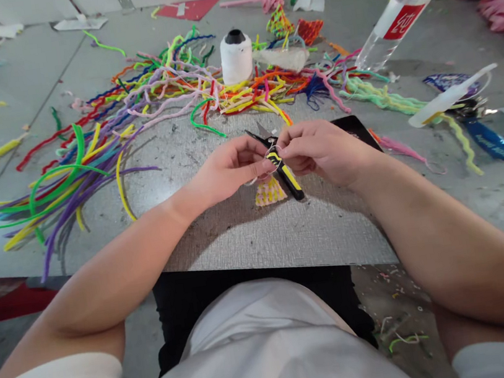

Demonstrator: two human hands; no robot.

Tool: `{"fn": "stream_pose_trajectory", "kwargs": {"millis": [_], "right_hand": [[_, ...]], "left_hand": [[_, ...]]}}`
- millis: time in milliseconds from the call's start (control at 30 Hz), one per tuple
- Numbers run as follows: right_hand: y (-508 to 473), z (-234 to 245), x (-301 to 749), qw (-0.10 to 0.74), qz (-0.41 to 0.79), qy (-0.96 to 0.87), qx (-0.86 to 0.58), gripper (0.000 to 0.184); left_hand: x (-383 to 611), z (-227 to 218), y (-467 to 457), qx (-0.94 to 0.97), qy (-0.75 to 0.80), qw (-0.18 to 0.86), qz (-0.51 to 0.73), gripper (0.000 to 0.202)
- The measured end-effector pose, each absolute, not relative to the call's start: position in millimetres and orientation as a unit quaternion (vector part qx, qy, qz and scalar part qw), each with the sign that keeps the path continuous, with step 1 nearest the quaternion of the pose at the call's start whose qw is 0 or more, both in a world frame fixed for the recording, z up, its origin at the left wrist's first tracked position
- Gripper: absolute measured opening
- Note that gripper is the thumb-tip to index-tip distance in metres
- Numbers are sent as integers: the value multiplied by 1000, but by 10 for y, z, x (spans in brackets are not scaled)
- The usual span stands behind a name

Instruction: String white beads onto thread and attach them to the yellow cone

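Observation:
My left hand (230, 170) and my right hand (319, 151) meet over the grey table (239, 234), fingers pinched together. Between them runs a thin pale thread (260, 180). A small yellow and pink woven piece (270, 191) hangs just below the fingers, touching or close to the table. Black and yellow snips (283, 169) lie under the right hand's fingers, their blades pointing away from me. Whether the right hand also holds the snips I cannot tell.
A heap of colourful pipe cleaners (129, 118) spreads across the left and middle. A white thread spool (236, 56) stands behind it. A clear bottle (401, 15), a white glue bottle (450, 97), a black phone (359, 130) and woven pieces (290, 27) lie to the right.

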State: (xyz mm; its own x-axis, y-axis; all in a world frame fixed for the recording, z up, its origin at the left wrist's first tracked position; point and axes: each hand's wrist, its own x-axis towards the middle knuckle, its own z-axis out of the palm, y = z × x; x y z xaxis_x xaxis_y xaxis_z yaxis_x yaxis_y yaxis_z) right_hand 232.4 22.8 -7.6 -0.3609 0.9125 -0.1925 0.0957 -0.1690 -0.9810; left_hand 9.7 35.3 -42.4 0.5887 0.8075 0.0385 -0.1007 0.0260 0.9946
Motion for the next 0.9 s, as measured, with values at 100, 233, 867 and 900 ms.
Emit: {"fn": "stream_pose_trajectory", "kwargs": {"millis": [100,233,867,900], "right_hand": [[245,-97,2336,333,616,-554,-451,19],[250,-108,2345,334,608,-562,-450,17],[217,-181,2302,379,402,-690,-468,18],[217,-179,2307,379,398,-693,-467,18]], "left_hand": [[85,-444,370,622,296,642,337,34],[81,-447,372,635,302,627,334,24],[102,-398,331,628,306,631,337,27],[103,-395,329,628,308,630,338,27]]}}
